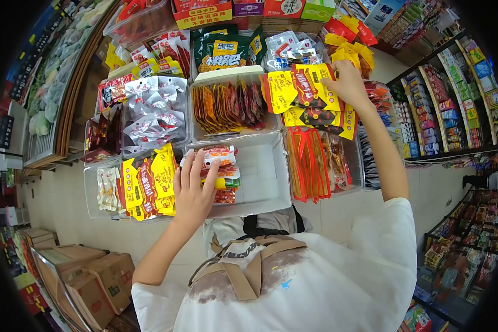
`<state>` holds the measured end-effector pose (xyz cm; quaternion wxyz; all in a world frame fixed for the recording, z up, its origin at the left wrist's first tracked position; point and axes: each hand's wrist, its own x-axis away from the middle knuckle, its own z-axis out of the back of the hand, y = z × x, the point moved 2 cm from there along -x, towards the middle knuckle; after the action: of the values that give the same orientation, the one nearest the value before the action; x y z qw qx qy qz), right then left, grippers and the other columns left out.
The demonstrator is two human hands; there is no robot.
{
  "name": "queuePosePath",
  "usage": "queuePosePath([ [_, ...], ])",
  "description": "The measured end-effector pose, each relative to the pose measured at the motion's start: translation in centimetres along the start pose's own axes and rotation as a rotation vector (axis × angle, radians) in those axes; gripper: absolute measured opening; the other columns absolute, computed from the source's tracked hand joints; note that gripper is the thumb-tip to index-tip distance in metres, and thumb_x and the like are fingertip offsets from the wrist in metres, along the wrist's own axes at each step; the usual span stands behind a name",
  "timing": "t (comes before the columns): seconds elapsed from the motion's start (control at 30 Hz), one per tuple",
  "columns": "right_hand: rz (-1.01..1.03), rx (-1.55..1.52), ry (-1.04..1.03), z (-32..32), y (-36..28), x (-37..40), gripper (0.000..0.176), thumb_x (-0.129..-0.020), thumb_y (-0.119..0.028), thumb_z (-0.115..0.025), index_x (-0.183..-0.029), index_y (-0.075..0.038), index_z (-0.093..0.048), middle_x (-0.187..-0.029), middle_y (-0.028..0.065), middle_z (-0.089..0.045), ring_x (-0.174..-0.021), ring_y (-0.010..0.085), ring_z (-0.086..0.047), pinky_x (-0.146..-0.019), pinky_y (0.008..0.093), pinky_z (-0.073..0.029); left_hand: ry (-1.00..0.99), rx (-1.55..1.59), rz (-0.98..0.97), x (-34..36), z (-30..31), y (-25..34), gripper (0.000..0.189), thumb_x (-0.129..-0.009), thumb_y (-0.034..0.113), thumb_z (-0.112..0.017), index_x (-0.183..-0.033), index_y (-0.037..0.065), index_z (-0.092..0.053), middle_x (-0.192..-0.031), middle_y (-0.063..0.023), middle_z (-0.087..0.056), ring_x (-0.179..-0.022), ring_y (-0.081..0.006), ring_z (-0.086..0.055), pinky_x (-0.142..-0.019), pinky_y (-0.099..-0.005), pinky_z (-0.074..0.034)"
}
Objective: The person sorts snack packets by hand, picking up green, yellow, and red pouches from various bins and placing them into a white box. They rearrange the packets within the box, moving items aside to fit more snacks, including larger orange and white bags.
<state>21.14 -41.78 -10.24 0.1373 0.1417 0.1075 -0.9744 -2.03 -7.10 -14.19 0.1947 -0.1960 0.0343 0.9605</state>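
My left hand [193, 188] rests flat on a short row of small red-and-white snack packets [220, 156] standing at the left end of a clear plastic bin [265, 182], pressing them to the left. My right hand [349, 83] reaches up and to the right and grips several yellow-and-red snack packets [310, 91] held fanned out above another bin. The rest of the clear bin under my left hand shows its bare white floor.
Clear bins of snacks cover the display: silver packets [152, 113], dark red strips [229, 105], red packs [310, 163], yellow-red packs [146, 182]. Green bags [227, 50] lie behind. Cardboard boxes [88, 276] stand at lower left, store shelves [454, 94] at right.
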Motion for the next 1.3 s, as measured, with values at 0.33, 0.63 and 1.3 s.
queuePosePath([
  [0.33,0.001,-0.876,0.253,10.0,-1.7,-2.5,0.015,-0.084,-0.018,-0.061,-0.091,-0.007,-0.053,-0.074,-0.0022,-0.06,-0.065,0.0025,-0.053,-0.053,0.0182,-0.042,0.001,0.005,0.008,0.1,0.0,-0.1,0.067,-0.06,0.004,-0.062,-0.125,0.01,-0.045,-0.132,-0.018,-0.038,-0.123,-0.0345,-0.037,-0.095,-0.0445,-0.029],
  [0.63,0.167,-0.881,-0.028,10.7,-10.4,0.0,0.017,-0.087,-0.007,-0.055,-0.103,-0.002,-0.051,-0.097,0.0024,-0.06,-0.085,0.0057,-0.056,-0.07,0.0192,-0.045,-0.006,-0.042,0.013,0.2,-0.1,-0.2,0.064,-0.063,0.007,-0.062,-0.125,0.012,-0.047,-0.134,-0.0153,-0.037,-0.124,-0.0308,-0.036,-0.096,-0.0412,-0.028],
  [1.3,0.583,-0.093,-0.698,3.3,-17.0,5.8,0.015,-0.077,-0.008,-0.053,-0.087,-0.008,-0.063,-0.066,0.011,-0.06,-0.064,0.0297,-0.058,-0.062,0.0406,-0.046,0.0,-0.045,0.015,0.3,-0.3,-0.3,0.065,-0.062,0.007,-0.062,-0.125,0.013,-0.047,-0.131,-0.015,-0.04,-0.123,-0.0302,-0.039,-0.095,-0.041,-0.03],
])
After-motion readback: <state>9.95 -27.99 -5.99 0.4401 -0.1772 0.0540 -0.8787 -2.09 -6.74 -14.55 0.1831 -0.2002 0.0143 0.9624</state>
